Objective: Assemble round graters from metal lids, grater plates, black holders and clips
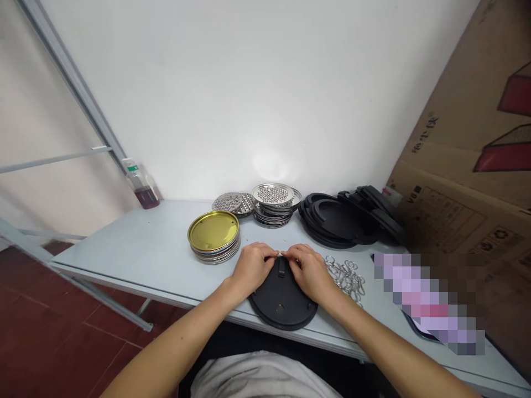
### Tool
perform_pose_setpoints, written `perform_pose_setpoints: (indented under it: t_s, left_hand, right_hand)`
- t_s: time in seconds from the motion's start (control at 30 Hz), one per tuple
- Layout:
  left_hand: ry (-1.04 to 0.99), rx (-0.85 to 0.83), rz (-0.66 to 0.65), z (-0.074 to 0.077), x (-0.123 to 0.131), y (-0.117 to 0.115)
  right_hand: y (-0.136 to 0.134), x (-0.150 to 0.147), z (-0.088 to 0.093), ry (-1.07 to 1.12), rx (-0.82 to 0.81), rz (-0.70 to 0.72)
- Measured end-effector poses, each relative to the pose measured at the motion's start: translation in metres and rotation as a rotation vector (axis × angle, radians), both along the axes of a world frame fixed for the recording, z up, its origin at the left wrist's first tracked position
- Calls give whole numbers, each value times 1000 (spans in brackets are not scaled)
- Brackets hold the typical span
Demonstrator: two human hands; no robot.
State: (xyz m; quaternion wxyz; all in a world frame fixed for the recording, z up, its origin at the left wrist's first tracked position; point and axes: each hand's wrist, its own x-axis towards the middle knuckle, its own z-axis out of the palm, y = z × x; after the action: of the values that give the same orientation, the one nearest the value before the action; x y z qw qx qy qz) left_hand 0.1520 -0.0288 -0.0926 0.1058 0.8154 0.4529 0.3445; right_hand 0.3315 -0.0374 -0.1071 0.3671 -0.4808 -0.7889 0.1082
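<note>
A round black plastic disc point(284, 301) with a raised tab at its far end lies at the table's front edge. At that tab my left hand point(254, 266) and my right hand point(307, 271) meet, fingertips pinched from both sides on a small shiny metal ring point(280, 254). The fingers hide most of the ring, so I cannot tell whether it passes through the tab. Just right of my right hand is a loose pile of metal rings point(346, 276). A stack of round metal lids point(213, 231), gold on top, stands beyond my left hand.
Stacked perforated metal grater discs point(272, 194) stand by the wall, with more grater discs point(232, 203) beside them. Black plastic discs point(340, 218) are heaped at the back right. A bottle point(145, 190) stands far left; a cardboard box point(464, 193) and a blurred phone-like object point(423, 309) are right.
</note>
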Motion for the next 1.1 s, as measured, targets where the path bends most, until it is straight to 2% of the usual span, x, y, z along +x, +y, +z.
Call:
perform_pose_setpoints:
  t_s: [0.73,1.1]
  left_hand:
    - [6,18,-116,-3,-2,5]
    - [-38,-20,-116,-1,0,2]
  right_hand:
    - [-1,-4,-2,-35,51,-90]
    - [-1,-3,-4,-17,60,-113]
